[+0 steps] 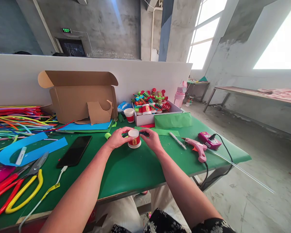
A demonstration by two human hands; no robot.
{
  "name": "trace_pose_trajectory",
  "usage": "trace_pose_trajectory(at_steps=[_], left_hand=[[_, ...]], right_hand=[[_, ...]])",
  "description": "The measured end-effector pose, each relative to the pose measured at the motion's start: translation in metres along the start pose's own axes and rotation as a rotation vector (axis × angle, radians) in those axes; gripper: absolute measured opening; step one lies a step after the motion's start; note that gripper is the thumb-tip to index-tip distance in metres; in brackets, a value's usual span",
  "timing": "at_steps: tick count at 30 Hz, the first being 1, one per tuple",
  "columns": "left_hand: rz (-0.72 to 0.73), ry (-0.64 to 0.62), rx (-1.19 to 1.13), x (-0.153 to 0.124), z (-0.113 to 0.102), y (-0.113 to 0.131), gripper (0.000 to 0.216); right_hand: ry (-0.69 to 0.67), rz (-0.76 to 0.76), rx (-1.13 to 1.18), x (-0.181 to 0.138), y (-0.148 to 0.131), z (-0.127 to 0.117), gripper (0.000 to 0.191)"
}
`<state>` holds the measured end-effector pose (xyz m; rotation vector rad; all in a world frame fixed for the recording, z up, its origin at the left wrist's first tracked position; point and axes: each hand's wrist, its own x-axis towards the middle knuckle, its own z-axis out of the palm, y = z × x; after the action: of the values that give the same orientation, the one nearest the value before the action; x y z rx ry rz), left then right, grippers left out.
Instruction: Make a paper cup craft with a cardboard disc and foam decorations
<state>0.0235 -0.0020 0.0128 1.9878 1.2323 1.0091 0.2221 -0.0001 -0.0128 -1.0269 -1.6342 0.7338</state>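
Note:
A small white paper cup (134,139) with a red band stands upside down on the green table (126,171). My left hand (117,138) grips it from the left, fingers curled. My right hand (152,139) holds it from the right and pinches a dark coiled pipe cleaner (143,133) that runs behind the cup between both hands.
A pink glue gun (197,149) with black cord lies to the right, a pen (177,140) beside it. A white box of finished colourful cup toys (151,105) stands behind, with a spare cup (129,115) and open cardboard box (81,97). Phone (74,151), scissors (21,191) and pipe cleaners (16,121) lie left.

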Motion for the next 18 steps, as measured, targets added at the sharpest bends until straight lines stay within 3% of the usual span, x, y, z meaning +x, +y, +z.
trace_pose_trajectory(at_steps=[18], left_hand=[[0.001,-0.002,0.004,0.0004,0.0001,0.0002,0.050]], right_hand=[[-0.007,0.003,-0.009,-0.0001,-0.0020,-0.0008,0.016]])
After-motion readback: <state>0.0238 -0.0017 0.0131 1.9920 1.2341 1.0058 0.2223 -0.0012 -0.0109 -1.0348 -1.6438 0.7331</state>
